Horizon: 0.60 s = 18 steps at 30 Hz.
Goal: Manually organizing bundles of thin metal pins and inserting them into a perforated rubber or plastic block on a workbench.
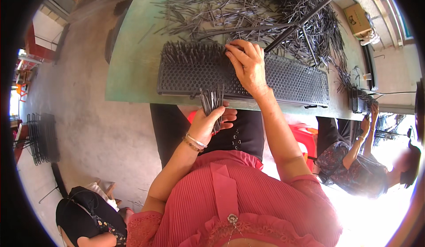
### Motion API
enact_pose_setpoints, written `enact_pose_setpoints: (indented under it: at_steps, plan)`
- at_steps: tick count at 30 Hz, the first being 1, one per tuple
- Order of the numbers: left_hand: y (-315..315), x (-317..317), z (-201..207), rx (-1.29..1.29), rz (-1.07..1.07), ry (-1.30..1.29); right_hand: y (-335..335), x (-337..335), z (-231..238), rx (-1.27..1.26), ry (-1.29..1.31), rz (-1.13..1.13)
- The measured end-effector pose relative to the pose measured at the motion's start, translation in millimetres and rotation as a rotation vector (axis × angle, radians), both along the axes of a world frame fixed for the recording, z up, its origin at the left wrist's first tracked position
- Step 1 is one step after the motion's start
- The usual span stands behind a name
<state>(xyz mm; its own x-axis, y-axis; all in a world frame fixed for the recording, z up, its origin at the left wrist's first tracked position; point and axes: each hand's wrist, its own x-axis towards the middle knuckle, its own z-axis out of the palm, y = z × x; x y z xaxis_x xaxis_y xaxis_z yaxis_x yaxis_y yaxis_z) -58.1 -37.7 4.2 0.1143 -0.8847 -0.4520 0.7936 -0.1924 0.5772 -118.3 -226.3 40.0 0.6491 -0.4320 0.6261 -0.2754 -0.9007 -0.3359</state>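
A bundle of thin dark strips [211, 98] stands up out of my left hand [206, 124], whose fingers are closed round it just in front of the table edge. Beyond it lies a long black tray [296, 81] with rows of round holes. Many dark strips [188, 53] stand upright in the holes along the tray's far left part. My right hand [250, 67] is over the middle of the tray, at the right end of these strips. Its fingertips are pinched together, and what they hold, if anything, is hidden.
Loose dark strips [248, 7] lie heaped across the far side of the green table [133, 70]. Dark metal bars [312, 20] slant over the heap. At right a co-worker [354, 165] works at another tray [359, 101]; another person [88, 216] is at lower left.
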Motion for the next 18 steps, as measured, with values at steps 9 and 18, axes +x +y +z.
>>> enact_pose_setpoints:
  at_steps: [9, 18]
  plan:
    - [-2.1, 2.5, 1.1, -0.019, -0.001, -0.029, -0.1, 10.9, 16.5, 0.089, -0.027, 0.110]
    - [-3.4, 2.3, 2.0, -0.008, 0.039, 0.007, -5.4, 9.5, 13.9, 0.079, -0.085, 0.051]
